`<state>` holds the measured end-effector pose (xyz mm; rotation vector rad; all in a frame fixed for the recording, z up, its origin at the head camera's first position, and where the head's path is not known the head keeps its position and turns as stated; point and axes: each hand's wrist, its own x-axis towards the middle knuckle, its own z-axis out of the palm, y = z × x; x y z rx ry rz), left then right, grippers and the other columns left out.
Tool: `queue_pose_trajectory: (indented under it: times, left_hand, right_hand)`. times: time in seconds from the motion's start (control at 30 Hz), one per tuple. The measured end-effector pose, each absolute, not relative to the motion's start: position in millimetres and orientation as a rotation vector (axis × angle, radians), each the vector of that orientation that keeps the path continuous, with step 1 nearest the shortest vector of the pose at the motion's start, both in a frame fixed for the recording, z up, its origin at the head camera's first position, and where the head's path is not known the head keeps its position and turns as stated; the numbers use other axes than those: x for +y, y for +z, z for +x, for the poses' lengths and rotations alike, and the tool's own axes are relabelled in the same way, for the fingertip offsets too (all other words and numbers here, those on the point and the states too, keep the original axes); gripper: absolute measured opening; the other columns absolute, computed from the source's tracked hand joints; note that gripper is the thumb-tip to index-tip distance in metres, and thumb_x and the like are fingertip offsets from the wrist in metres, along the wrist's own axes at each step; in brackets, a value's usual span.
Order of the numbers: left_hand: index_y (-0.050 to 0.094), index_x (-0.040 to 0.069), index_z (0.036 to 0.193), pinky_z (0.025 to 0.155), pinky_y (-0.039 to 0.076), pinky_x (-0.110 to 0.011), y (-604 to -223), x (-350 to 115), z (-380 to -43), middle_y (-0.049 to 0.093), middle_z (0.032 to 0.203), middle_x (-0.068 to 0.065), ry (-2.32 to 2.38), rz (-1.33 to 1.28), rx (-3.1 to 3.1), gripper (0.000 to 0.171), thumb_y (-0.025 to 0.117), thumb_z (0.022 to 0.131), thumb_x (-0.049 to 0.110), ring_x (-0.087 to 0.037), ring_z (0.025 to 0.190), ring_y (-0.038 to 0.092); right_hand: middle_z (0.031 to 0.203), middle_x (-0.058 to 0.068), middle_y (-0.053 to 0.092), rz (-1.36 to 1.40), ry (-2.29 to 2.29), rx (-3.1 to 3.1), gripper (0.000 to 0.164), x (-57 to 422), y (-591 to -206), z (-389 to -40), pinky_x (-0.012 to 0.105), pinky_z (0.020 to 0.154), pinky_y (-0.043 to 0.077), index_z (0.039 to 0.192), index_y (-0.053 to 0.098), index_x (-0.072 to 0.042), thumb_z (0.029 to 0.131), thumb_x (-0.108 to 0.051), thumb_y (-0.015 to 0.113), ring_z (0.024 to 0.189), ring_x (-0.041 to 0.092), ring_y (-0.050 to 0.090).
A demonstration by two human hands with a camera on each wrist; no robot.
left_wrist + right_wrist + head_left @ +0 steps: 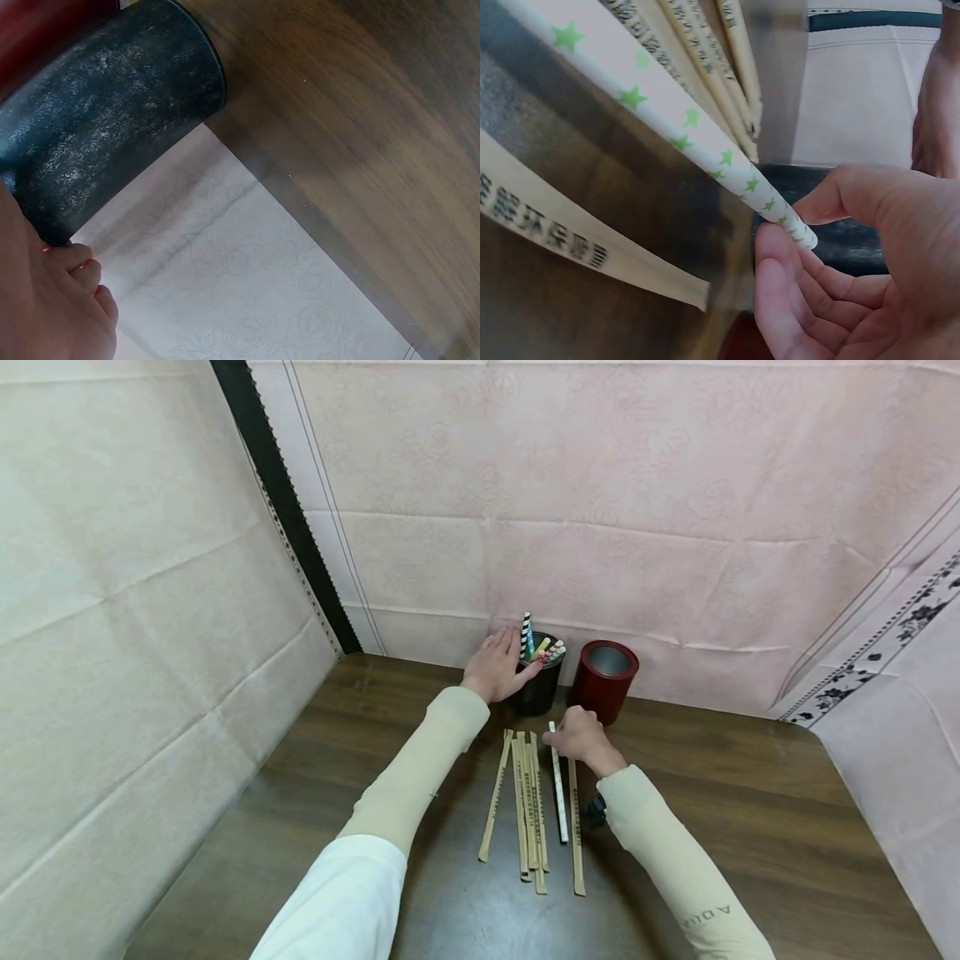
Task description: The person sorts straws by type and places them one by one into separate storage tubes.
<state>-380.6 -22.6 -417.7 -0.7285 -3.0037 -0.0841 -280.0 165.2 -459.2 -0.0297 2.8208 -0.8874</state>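
My right hand [581, 735] pinches a white paper straw [682, 131] printed with green stars, thumb and fingers at its far end. The straw runs toward me above the dark wooden table [360, 852]. At the back, my left hand [498, 664] rests against a black cup [542, 695], its fingers extended along the left side and the thumb spread across the front. Several patterned straws [553, 651] stand in that cup. In the left wrist view, the fingers [86, 274] are close to the rim of the speckled black cup [112, 112].
Right of the black cup stands a dark red cup [602, 689]. Several straws in printed brown paper sleeves [528, 810] lie side by side on the table, one wrapped straw [576, 835] lying to the right. A cloth-covered wall [600, 485] rises behind the cups.
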Motion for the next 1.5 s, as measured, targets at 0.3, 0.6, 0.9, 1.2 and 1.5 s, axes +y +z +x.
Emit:
queue_pose_trajectory:
  times: [0.3,0.6,0.9,1.2,1.5]
  left_hand:
    - [0.006,0.004,0.170,0.136,0.011,-0.037,-416.4,-22.3,-380.1,0.009,0.179,-0.013,-0.104,-0.724,-3.012,0.093,0.016,0.107,0.072,-0.025,0.168,0.010]
    - [0.007,0.004,0.170,0.137,0.011,-0.038,-413.9,-22.5,-378.8,0.009,0.180,-0.013,-0.087,-0.727,-3.020,0.092,0.015,0.108,0.071,-0.024,0.168,0.009]
    - [0.008,0.004,0.170,0.136,0.011,-0.037,-413.3,-23.0,-377.4,0.010,0.179,-0.012,-0.083,-0.732,-3.016,0.093,0.013,0.107,0.072,-0.024,0.168,0.009]
    - [0.005,0.005,0.170,0.137,0.008,-0.036,-414.7,-21.9,-380.9,0.008,0.180,-0.012,-0.081,-0.729,-3.040,0.092,0.014,0.107,0.072,-0.024,0.168,0.006]
    - [0.005,0.005,0.170,0.137,0.009,-0.036,-417.0,-21.7,-383.3,0.008,0.180,-0.012,-0.072,-0.729,-3.040,0.093,0.014,0.107,0.072,-0.024,0.168,0.007]
  right_hand:
    - [0.042,-0.008,0.041,-0.149,-0.909,2.950,0.059,172.3,-435.3,-275.7,0.026,0.049,0.033,0.044,0.048,-0.019,0.098,-0.026,0.071,0.042,0.009,0.039]
    - [0.056,-0.002,0.063,-0.233,-1.010,3.068,0.024,178.1,-400.0,-267.8,0.031,0.061,0.048,0.077,0.075,-0.008,0.095,-0.023,0.070,0.053,0.013,0.054]
    - [0.087,0.015,0.081,-0.307,-1.099,3.221,0.019,180.0,-366.5,-260.9,0.049,0.077,0.063,0.096,0.075,-0.001,0.094,-0.019,0.070,0.074,0.026,0.076]
    - [0.091,0.020,0.080,-0.293,-1.266,3.280,0.020,177.2,-332.6,-259.8,0.050,0.081,0.063,0.100,0.074,0.003,0.093,-0.015,0.067,0.082,0.033,0.078]
    - [0.090,0.019,0.080,-0.345,-1.459,3.392,0.019,171.1,-301.7,-260.1,0.009,0.065,0.052,0.101,0.075,0.002,0.091,-0.013,0.069,0.079,0.029,0.078]
